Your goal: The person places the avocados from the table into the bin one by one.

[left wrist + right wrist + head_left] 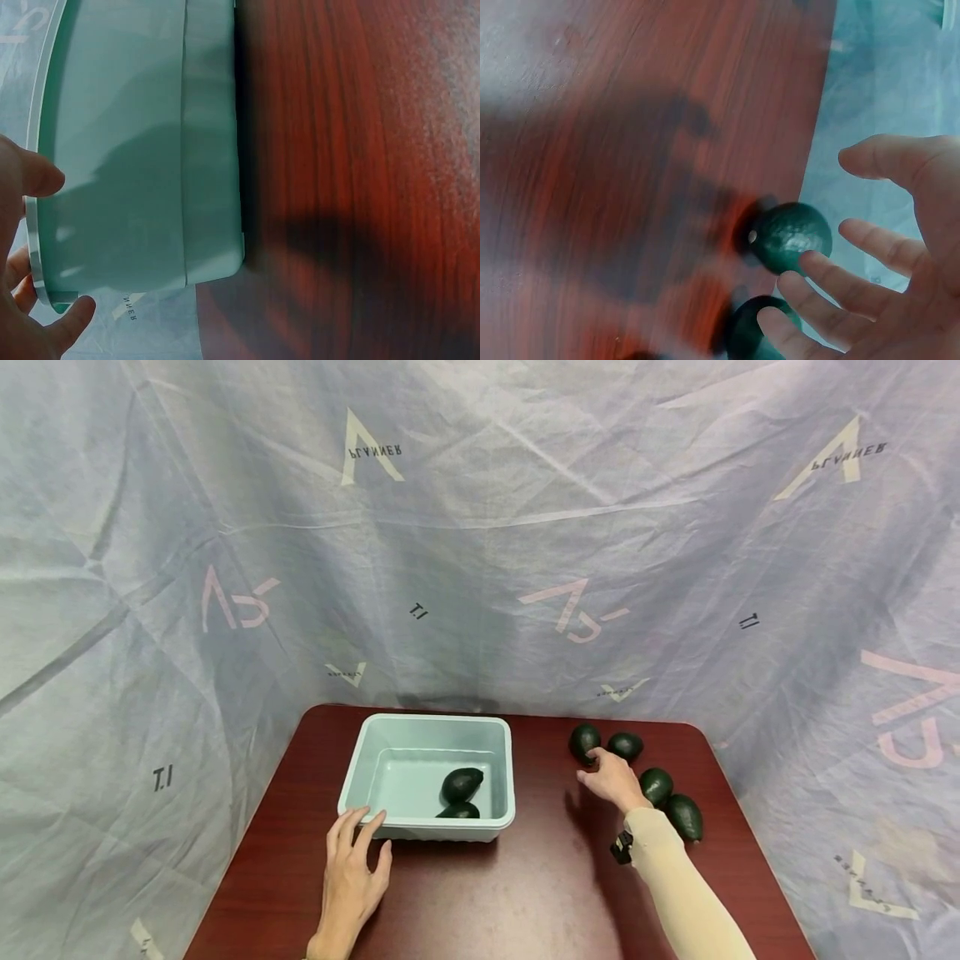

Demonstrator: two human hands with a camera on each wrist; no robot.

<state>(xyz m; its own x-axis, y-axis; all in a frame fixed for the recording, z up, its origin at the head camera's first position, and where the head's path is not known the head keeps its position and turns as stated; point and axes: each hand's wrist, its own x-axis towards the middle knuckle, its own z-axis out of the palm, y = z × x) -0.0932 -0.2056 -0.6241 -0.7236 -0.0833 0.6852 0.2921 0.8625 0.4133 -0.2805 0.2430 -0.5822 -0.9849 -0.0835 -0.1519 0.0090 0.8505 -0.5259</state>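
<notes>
My left hand (351, 877) is at the front left corner of a pale green plastic bin (423, 822), loosely extended fingers right at its rim. In the left wrist view, the thumb (43, 176) is in front of the bin's outer wall. Two dark green avocados (462, 785) lie inside the bin at its right, the nearer one partly hidden by the front wall. Over to the right, my right hand (613, 779) reaches palm down, its fingertips overlapping a back avocado (583, 742). The right wrist view shows spread fingers beside an avocado (791, 236), with nothing held.
Another avocado (626, 745) sits at the back right; two more, a nearer one (656, 787) and one at the right (684, 817), lie beside my right forearm. All rest on a reddish-brown wooden table (525, 893). Printed grey fabric (480, 568) hangs around its back and sides.
</notes>
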